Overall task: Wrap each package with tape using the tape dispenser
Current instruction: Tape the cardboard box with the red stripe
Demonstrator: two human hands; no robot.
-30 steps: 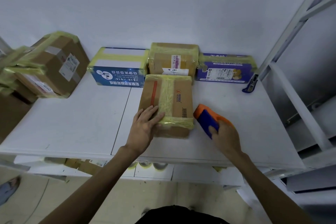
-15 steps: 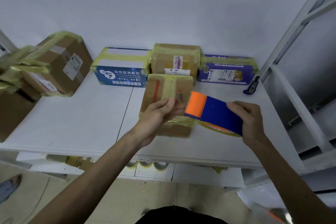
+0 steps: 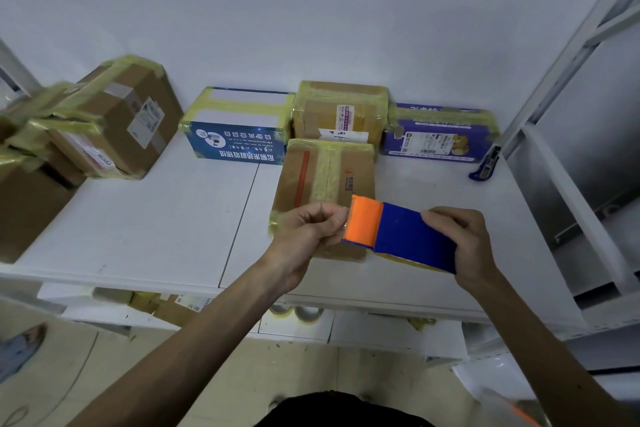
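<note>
head: tape end [image 3: 346, 225] blurry in l hand [image 3: 306, 230]

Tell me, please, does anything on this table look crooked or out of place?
Yes. The big box at the left lies tilted on a loose pile, unlike the flat row at the back. A blue cutter leans against the rack post at the right. The dispenser in the right hand looks normal.
</note>
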